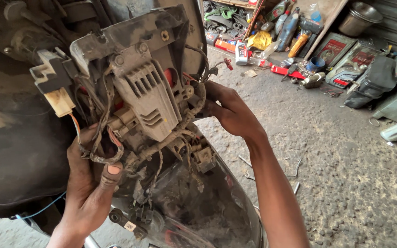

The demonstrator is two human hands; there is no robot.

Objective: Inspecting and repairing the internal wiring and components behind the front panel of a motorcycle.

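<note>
- At the far left we see a white connector block (53, 82) jutting off the edge of a grey plastic housing (145, 87), with a dark, dusty body panel (14, 151) close behind it.
- Our left hand (90, 183) comes up from below, its grip clenched on a bundle of wrapped wires (104, 147) at the lower left edge of the housing, thumb pressed across the bundle.
- The housing stands upright in the middle, held between both hands, crowded by loose harness and small plugs along its lower rim.
- Our right hand (230, 112) grasps the right edge of the housing, fingers curled behind the wire loom there.
- To the right the gravel floor (345, 160) lies open, with a few bolts scattered near our forearm.
- Bottles and oil cans (299, 32) line the far edge, well apart.
</note>
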